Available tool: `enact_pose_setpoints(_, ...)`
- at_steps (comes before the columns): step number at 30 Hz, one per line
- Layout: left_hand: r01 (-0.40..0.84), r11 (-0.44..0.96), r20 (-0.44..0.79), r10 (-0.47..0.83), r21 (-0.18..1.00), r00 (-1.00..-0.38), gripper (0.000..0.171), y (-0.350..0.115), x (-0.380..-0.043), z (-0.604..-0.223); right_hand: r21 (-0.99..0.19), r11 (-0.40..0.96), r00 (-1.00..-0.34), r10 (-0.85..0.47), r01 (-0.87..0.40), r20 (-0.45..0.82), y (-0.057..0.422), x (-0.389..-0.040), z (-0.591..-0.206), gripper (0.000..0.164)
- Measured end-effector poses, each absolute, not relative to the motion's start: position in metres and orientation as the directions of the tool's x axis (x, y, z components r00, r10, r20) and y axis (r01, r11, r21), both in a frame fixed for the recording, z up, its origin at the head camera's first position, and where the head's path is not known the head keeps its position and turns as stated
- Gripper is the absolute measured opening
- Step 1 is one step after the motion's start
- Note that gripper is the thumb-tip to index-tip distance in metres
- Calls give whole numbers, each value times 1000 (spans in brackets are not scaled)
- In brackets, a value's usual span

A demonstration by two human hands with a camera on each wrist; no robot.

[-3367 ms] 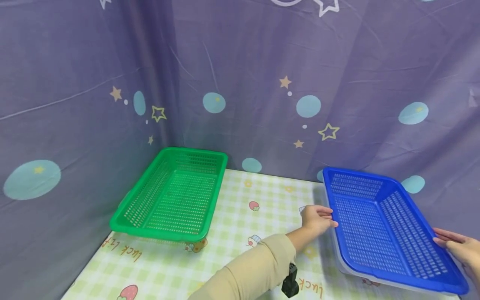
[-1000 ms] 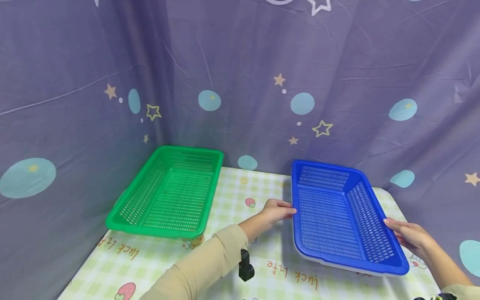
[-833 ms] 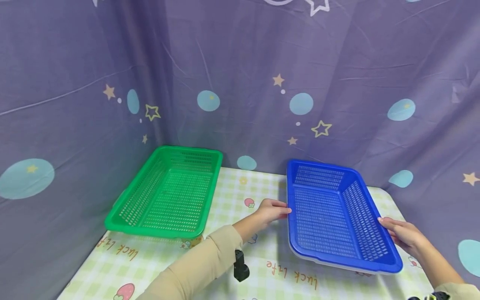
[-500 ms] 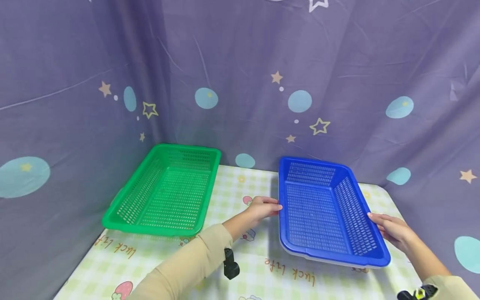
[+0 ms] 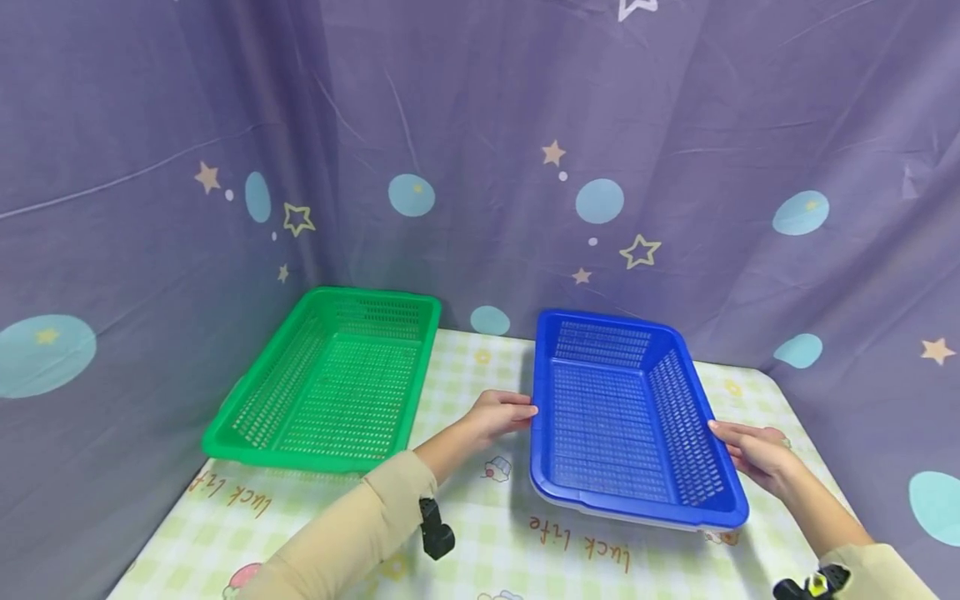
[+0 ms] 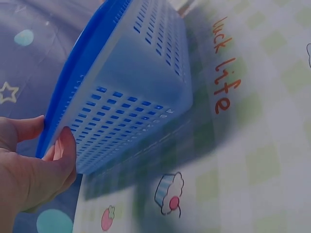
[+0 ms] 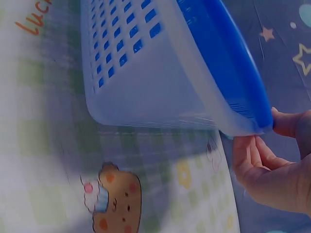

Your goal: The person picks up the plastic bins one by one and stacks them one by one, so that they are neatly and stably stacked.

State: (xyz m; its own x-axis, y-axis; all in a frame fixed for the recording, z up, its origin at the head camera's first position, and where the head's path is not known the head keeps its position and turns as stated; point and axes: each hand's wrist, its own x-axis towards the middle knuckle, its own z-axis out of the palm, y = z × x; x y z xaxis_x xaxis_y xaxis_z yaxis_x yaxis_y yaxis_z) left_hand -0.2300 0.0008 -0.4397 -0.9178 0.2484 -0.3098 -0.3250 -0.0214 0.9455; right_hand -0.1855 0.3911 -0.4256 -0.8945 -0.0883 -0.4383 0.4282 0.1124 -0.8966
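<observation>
A blue plastic basket [image 5: 542,467] with perforated sides sits nested in a whitish translucent basket [image 7: 131,92]. In the head view, my left hand [image 5: 495,415] pinches the left rim of this stack between thumb and fingers. On the opposite rim, my right hand [image 5: 765,460] grips in the same way. Both wrist views show the thumb over the blue rim and the curled fingers beneath the whitish one. A shadow lies on the tablecloth under the stack; whether its base touches the cloth, I cannot tell. Nothing is visible inside the blue basket.
To the left stands a green perforated basket [image 5: 300,460], close to the side curtain. A checked tablecloth [image 5: 480,533] with printed cakes and lettering covers the table. Purple curtains [image 5: 487,100] with stars and ovals rise behind and beside it.
Held by both hands, the blue basket and the whitish one under it have moved left, nearer the green basket. The green basket stays in place while the view shifts slightly.
</observation>
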Motion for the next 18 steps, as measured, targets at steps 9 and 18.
enact_pose_setpoints(9, -335, -40, -324, 176, 941, -930, 33, -23, -231, -442, -903, 106, -895, -125, 417, -428, 364, -191, -425, 66)
enact_pose_setpoints(18, -339, -37, -331, 145, 940, -932, 34, -44, -231, -441, -907, 72, -896, -140, 414, -421, 342, -194, -427, 59)
